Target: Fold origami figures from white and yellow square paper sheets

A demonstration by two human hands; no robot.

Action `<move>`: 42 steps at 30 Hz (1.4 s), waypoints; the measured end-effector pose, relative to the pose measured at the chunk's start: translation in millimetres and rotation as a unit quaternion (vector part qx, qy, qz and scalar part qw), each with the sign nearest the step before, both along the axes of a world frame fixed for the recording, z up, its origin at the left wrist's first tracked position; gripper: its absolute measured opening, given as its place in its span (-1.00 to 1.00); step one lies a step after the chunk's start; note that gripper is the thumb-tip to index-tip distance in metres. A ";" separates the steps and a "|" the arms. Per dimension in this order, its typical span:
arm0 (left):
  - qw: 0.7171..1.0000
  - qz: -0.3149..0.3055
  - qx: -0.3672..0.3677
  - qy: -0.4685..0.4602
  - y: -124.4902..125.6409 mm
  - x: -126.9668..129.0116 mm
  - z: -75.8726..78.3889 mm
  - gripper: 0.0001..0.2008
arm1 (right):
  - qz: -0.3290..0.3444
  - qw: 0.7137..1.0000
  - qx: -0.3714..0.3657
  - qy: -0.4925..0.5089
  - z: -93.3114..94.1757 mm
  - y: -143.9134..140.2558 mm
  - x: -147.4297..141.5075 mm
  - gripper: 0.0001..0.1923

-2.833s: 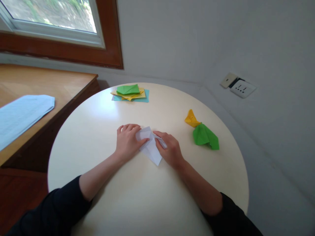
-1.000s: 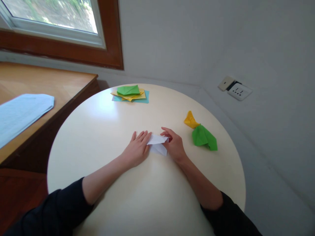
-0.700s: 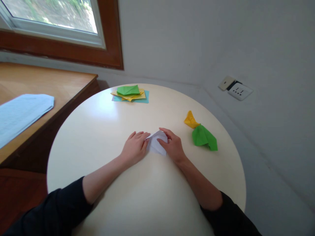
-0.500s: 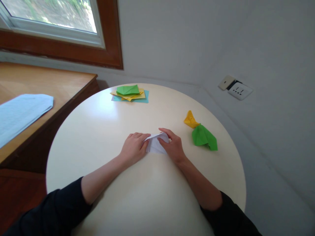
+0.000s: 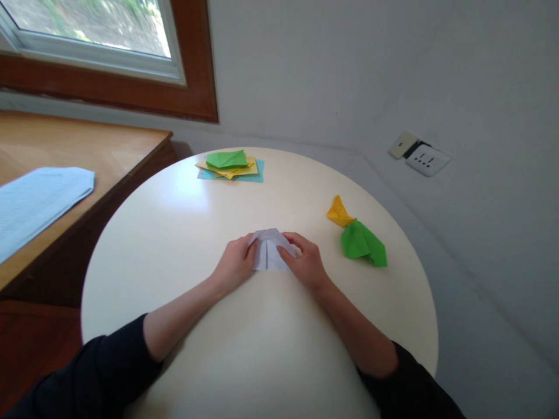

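Daylight falls from the window (image 5: 94, 35) at the left across a round, pale surface (image 5: 271, 343). White folded paper (image 5: 271, 255) sits on it, in front of the person and directly between the two hands. The left hand (image 5: 232, 260) has its fingers drawn in narrow on the paper's left edge; the right hand (image 5: 308, 262) pinches the right edge, thumb on the near face, fingers behind. So the paper lies rightward of the left fingers and leftward of the right ones, touching both, and I can't call either hand nearer. Its narrower end points away from the person, its straight, wider edge towards them, with a seam running between. What shows is broader from side to side, but fingers cover both flanks, so I can't be sure of its long axis. Well apart, to the right, lies a yellow folded paper (image 5: 338, 213) just beside a green folded paper (image 5: 362, 243).
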State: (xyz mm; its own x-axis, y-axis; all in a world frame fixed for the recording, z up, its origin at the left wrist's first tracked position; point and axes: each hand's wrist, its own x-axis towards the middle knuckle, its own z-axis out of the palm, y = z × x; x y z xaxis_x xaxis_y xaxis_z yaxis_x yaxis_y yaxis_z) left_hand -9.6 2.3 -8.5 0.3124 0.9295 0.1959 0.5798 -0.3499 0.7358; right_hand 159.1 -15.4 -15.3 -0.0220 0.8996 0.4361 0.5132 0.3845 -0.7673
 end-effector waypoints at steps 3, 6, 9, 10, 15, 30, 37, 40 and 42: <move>1.000 0.019 -0.018 -0.011 -1.0 0.4 0.1 -0.68 | 0.015 0.998 -0.032 0.059 -2.0 0.4 -1.4 -0.78; 0.999 0.024 -0.022 -0.023 -1.9 0.9 0.6 -0.69 | 0.006 0.995 -0.027 0.093 -2.0 0.4 -3.1 -0.76; 0.999 0.025 -0.020 -0.036 -2.4 0.7 2.8 -0.68 | 0.011 0.997 -0.012 0.075 0.0 -0.6 -3.1 -0.76; 0.999 0.029 -0.017 -0.032 -2.6 0.4 4.2 -0.69 | 0.017 0.998 -0.009 0.061 0.9 -1.1 -2.7 -0.77; 0.993 0.057 -0.002 0.102 -4.8 -1.5 13.4 -0.69 | 0.010 1.000 -0.013 -0.009 4.7 -3.4 -0.5 -0.74; 0.994 -0.021 0.063 0.091 -11.5 0.4 11.1 -0.65 | -0.082 0.995 -0.044 0.026 -3.0 1.2 -5.7 -0.67; 0.999 -0.039 -0.016 -0.022 -14.7 3.9 16.8 -0.64 | -0.123 0.992 0.008 -0.022 -5.4 3.1 -2.8 -0.77; 0.989 -0.027 -0.108 -0.094 -13.4 6.1 14.4 -0.59 | -0.106 0.993 0.039 -0.038 -0.4 1.9 -3.4 -0.80; 0.968 -0.043 -0.184 -0.165 -11.9 7.9 11.8 -0.51 | -0.093 0.993 0.049 -0.048 2.6 1.0 -3.6 -0.79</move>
